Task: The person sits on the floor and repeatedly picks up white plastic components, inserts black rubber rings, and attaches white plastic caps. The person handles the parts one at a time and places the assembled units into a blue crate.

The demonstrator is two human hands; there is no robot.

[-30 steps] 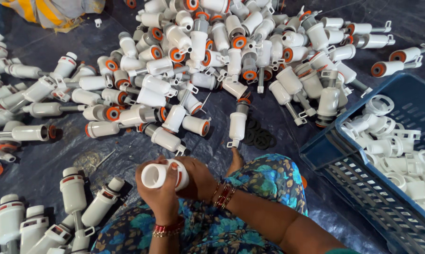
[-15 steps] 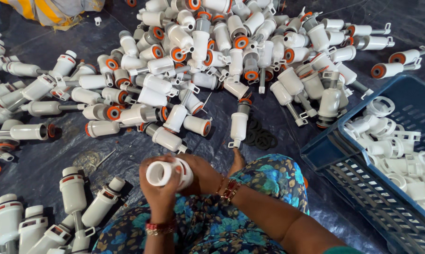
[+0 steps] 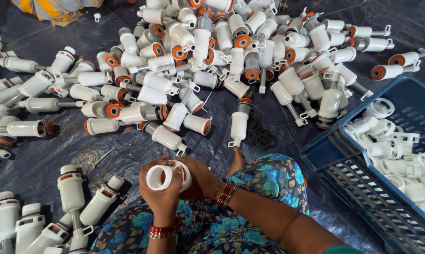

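Both hands hold one white plastic valve body (image 3: 161,176) over my lap, its round open end facing up. My left hand (image 3: 161,196) wraps it from below and the near side. My right hand (image 3: 200,176) grips its far end from the right. Red bangles sit on both wrists. A large heap of similar white parts with orange rings (image 3: 212,61) lies on the dark sheet beyond my hands.
A blue plastic crate (image 3: 363,183) with white ring-shaped parts stands at the right. Several upright white parts (image 3: 71,188) stand at the lower left. Black rubber rings (image 3: 259,136) lie in a small pile beside my knee in blue floral cloth (image 3: 269,178).
The hands and the white part have stayed at the same place over the lap; the grip has shifted slightly around the part.
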